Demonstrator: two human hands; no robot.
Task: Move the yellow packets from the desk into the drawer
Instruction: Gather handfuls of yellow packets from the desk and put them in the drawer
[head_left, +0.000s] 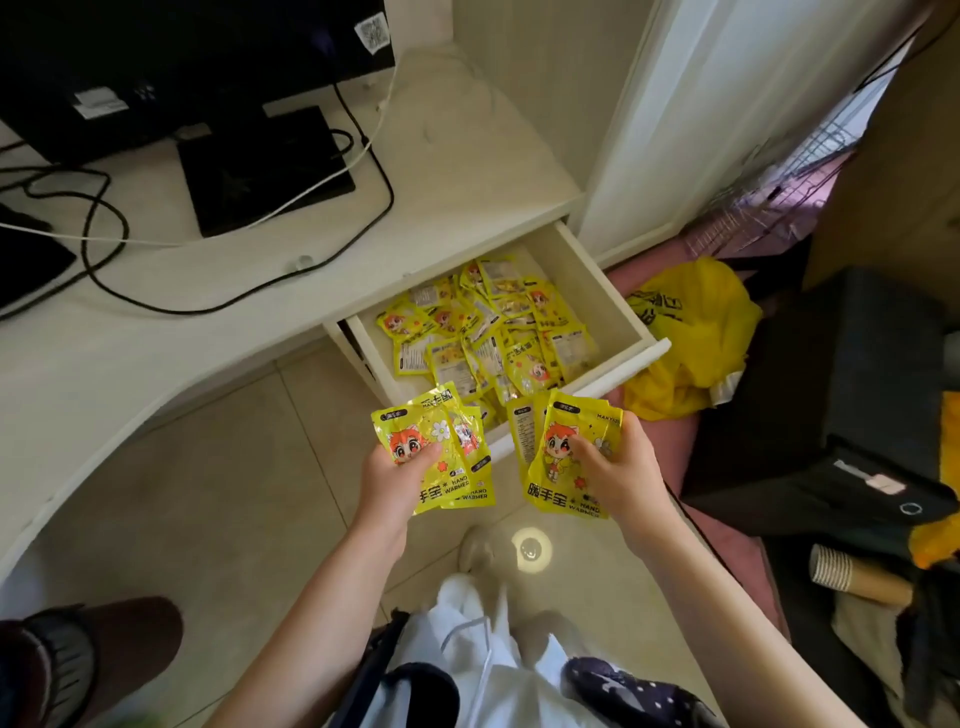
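Presently yellow packets split three ways: fan of packets (441, 457) pinched in left hand (392, 475), second fan (566, 457) pinched in right hand (618, 467), both just in front of drawer (613, 291). Drawer pulled open under desk (467, 171), heaped with loose packets (488, 332); bare floor along its right wall. Yellow bag (696, 332) right of drawer. Tiled floor (208, 493) below hands.

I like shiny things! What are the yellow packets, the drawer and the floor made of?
Yellow packets: probably thin plastic film, glossy; they crinkle and catch glints of light. Drawer: looks like cream-painted wood or board, matte, with flat plain walls. Floor: pale tiles, smooth and shiny; thin joint lines show and a round light reflects in it.
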